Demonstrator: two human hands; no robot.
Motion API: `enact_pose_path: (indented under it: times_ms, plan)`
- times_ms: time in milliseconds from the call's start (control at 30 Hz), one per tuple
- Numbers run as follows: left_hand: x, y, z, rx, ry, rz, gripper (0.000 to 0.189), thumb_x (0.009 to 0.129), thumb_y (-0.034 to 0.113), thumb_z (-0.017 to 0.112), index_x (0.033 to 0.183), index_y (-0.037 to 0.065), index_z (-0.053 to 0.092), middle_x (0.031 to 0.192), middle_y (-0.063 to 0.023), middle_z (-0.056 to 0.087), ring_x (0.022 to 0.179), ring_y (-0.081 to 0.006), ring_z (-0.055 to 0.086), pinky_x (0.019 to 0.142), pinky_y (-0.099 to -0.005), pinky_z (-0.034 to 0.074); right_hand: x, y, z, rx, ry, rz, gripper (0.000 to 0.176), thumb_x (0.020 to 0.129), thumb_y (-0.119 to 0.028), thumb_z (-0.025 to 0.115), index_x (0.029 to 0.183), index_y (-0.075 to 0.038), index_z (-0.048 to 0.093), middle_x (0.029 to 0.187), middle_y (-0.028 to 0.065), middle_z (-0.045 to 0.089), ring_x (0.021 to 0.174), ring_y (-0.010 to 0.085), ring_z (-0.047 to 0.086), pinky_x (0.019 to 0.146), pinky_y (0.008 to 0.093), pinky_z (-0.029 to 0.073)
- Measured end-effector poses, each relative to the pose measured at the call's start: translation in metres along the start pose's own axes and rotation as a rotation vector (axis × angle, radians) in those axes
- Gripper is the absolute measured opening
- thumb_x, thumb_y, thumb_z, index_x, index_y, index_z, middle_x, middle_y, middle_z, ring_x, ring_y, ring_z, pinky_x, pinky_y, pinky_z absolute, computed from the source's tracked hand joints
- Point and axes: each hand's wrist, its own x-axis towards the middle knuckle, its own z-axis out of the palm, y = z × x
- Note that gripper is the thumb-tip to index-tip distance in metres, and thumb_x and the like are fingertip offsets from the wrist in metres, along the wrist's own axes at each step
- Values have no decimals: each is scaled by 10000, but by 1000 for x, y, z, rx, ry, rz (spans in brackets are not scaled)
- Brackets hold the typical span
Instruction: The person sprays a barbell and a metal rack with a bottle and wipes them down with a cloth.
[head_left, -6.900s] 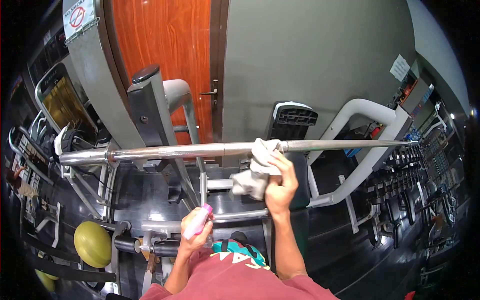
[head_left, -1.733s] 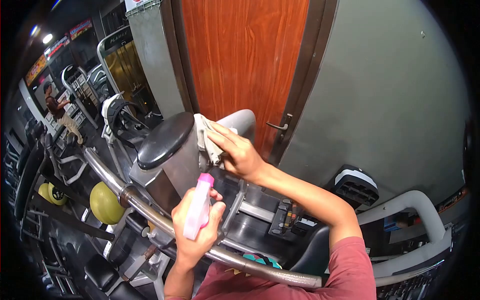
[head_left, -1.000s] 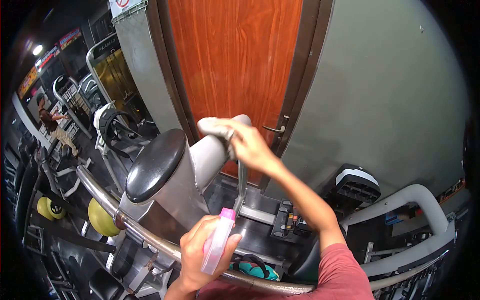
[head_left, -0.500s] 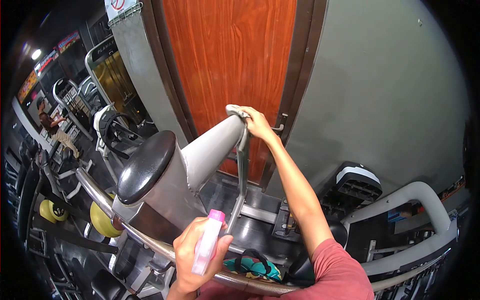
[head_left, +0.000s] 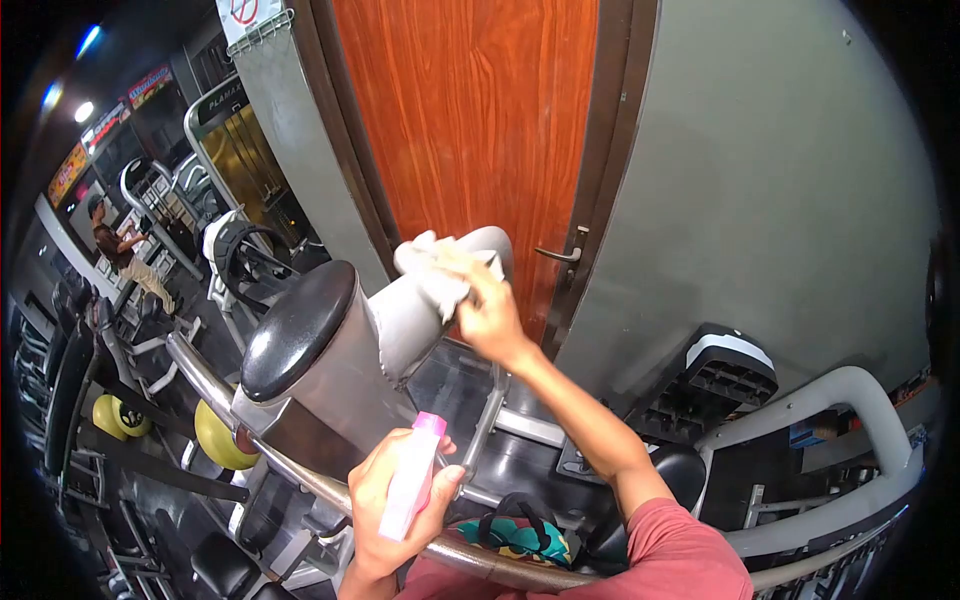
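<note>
My left hand point(head_left: 375, 500) is closed around a pink-and-white spray bottle point(head_left: 412, 480), held low in front of my body with its pink tip pointing away from me. My right hand point(head_left: 492, 315) reaches forward and presses a pale, crumpled cloth point(head_left: 436, 278) onto the top of a grey machine arm point(head_left: 403, 330). Part of that arm is hidden under the cloth and fingers, which look slightly blurred. The grey arm juts out from a gym machine housing topped by a glossy black oval cap point(head_left: 302, 328).
A brown wooden door point(head_left: 465, 120) with a metal handle point(head_left: 558, 254) stands behind the machine. Below me are a metal rail point(head_left: 500, 568) and a teal patterned bag point(head_left: 515, 540). At far left a person point(head_left: 125, 250) stands among exercise machines. A curved grey frame point(head_left: 850, 390) is at right.
My right hand and the cloth have moved from the far end of the grey arm leftward and nearer along its top. The left hand still holds the spray bottle in about the same place.
</note>
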Motion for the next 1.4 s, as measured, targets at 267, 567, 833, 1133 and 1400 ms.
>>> enact_pose_path:
  times_ms: [267,567,833,1133,1400]
  plan:
    - [0,-1,1,17,26,-12,283,722,-18,744,978,-51,627,853,-148,652,655,-197,626,626,-284,492,6,42,-11,-114,11,-172,407,739,-13,602,1142,-72,613,1270,170,583,1208,347,538,1028,417,419]
    - [4,-6,1,98,-66,49,276,786,-10,671,1039,-82,587,898,-140,649,591,-130,624,550,-235,492,18,72,-18,-170,83,282,422,829,58,457,1201,-84,596,1196,173,627,1134,314,599,974,358,450]
    - [3,0,4,-7,41,-68,241,753,-21,713,971,-59,619,855,-142,652,726,-199,653,673,-285,501,22,-57,-8,-76,-212,-182,563,667,91,485,1173,-123,606,1239,102,608,1179,309,553,1005,383,442]
    - [2,-8,4,89,-25,41,292,779,-32,657,1058,-81,582,899,-130,654,581,-125,618,548,-232,489,25,193,-60,-213,-80,469,443,823,52,436,1219,-63,596,1214,151,628,1176,253,572,1007,332,419]
    - [4,-7,5,126,-15,58,263,789,-11,661,1035,-72,588,847,-111,669,565,-114,616,533,-228,490,-18,157,-20,-176,370,763,374,913,-95,506,1275,-170,558,1180,164,637,1125,327,598,971,405,446]
